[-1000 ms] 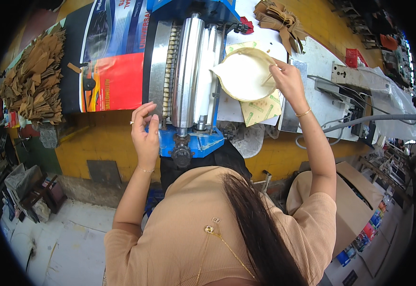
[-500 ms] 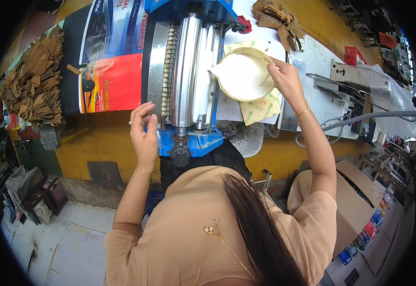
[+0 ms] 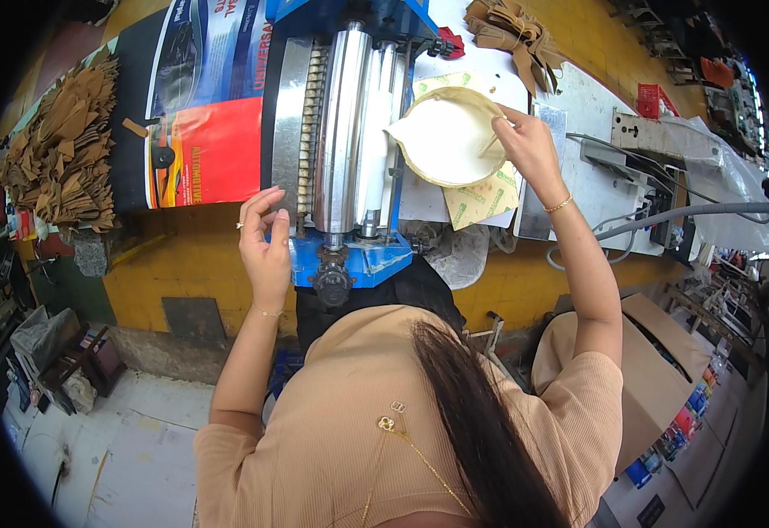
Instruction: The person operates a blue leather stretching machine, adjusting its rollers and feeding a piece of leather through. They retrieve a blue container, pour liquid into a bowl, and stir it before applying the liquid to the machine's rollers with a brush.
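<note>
A blue-framed roller machine point(image 3: 375, 264) stands in front of me, with a shiny metal roller point(image 3: 347, 132) running away from me. Beside that roller lies white liquid or a white-coated roller point(image 3: 377, 150); I cannot tell which. My right hand point(image 3: 527, 145) grips the right side of a cream-coloured jug point(image 3: 412, 158) holding white liquid point(image 3: 450, 141). The jug's pouring lip points left, by the machine's right side. A thin stick point(image 3: 490, 146) leans inside it near my fingers. My left hand point(image 3: 265, 238) is empty, fingers apart, at the machine's near left corner.
Brown cut pieces point(image 3: 67, 150) are heaped at the far left, beside a red and blue printed sheet point(image 3: 217, 150). More brown pieces point(image 3: 512, 35) lie at the back right. Patterned paper point(image 3: 485, 202) is under the jug. A grey hose point(image 3: 684, 212) crosses the right side.
</note>
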A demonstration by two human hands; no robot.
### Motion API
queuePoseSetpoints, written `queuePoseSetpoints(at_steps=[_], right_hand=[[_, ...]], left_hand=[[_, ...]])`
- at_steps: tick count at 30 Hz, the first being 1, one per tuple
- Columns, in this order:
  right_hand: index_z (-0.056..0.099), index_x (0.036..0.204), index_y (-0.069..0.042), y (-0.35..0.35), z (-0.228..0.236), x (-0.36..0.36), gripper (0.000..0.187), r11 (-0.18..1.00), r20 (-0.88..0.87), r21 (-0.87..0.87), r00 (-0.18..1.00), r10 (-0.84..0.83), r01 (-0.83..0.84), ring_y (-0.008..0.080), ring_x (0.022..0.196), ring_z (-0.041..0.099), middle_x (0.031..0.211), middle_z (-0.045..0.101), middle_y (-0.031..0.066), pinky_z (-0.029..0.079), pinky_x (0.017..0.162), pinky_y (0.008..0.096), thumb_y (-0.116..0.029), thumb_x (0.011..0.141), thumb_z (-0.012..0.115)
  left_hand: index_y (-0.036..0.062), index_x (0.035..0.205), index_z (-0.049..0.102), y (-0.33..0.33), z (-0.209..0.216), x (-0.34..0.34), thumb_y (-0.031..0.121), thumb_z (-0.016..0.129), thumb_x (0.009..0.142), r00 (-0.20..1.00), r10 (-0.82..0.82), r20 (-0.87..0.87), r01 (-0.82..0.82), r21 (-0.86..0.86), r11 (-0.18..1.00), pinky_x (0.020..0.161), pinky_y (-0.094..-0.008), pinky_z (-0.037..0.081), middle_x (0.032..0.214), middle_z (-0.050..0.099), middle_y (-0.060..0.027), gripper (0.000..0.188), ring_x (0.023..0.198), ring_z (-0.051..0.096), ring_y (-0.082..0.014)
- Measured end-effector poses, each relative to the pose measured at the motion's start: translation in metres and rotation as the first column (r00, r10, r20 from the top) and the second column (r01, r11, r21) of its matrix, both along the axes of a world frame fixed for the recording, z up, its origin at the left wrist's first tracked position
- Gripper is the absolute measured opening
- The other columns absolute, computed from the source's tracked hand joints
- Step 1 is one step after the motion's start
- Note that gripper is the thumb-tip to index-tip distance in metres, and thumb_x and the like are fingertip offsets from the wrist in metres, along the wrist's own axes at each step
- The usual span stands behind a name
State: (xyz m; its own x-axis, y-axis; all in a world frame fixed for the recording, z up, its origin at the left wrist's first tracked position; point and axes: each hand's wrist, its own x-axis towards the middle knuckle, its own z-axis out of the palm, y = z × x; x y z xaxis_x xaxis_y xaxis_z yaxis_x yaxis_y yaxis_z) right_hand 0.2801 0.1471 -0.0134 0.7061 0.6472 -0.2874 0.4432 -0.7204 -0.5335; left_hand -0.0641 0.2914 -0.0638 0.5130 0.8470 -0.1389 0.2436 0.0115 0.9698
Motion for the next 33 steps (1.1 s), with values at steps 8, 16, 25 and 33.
queuePoseSetpoints(at_steps=[8, 16, 25, 33], right_hand=[[0.069, 0.115, -0.003, -0.0022, -0.0013, 0.0011, 0.044, 1.000, 0.010, -0.029, 1.000, 0.006, -0.006, 0.0262, 0.057, 0.065, 0.060, 0.061, 0.0195, 0.051, 0.061, 0.0347, -0.032, 0.084, 0.053], [0.067, 0.119, -0.004, -0.0053, -0.0081, 0.0027, 0.044, 0.999, 0.035, 0.003, 0.999, 0.032, -0.032, 0.0149, 0.051, 0.054, 0.058, 0.057, 0.0140, 0.046, 0.054, 0.0319, -0.029, 0.086, 0.052], [0.070, 0.114, -0.005, -0.0034, -0.0038, 0.0004, 0.045, 1.000, 0.011, 0.000, 1.000, 0.023, -0.023, 0.0281, 0.059, 0.066, 0.061, 0.062, 0.0197, 0.052, 0.062, 0.0360, -0.033, 0.084, 0.052], [0.070, 0.113, -0.007, -0.0040, -0.0036, -0.0015, 0.044, 1.000, 0.008, 0.001, 1.000, 0.021, -0.021, 0.0300, 0.061, 0.067, 0.063, 0.063, 0.0202, 0.052, 0.063, 0.0373, -0.034, 0.083, 0.052]], left_hand=[[-0.0031, 0.116, 0.058, 0.0002, -0.0011, -0.0001, 0.001, 0.054, 0.095, 1.000, 0.006, 0.001, -0.006, 0.006, 1.000, 0.100, -0.0298, 0.042, 0.123, 0.054, -0.0095, 0.022, 0.112, 0.054, -0.0162], [-0.0035, 0.117, 0.058, -0.0001, -0.0022, -0.0005, 0.000, 0.054, 0.095, 1.000, 0.006, 0.005, -0.006, 0.013, 1.000, 0.101, -0.0302, 0.041, 0.122, 0.054, -0.0094, 0.023, 0.113, 0.054, -0.0161], [0.0022, 0.114, 0.061, 0.0007, -0.0056, -0.0010, 0.003, 0.056, 0.093, 1.000, 0.014, 0.010, -0.015, 0.040, 0.999, 0.090, -0.0297, 0.047, 0.125, 0.055, -0.0108, 0.022, 0.112, 0.055, -0.0173], [0.0018, 0.114, 0.061, 0.0005, -0.0044, -0.0004, 0.002, 0.056, 0.092, 1.000, 0.017, 0.014, -0.017, 0.026, 1.000, 0.090, -0.0295, 0.046, 0.124, 0.055, -0.0111, 0.022, 0.111, 0.054, -0.0175]])
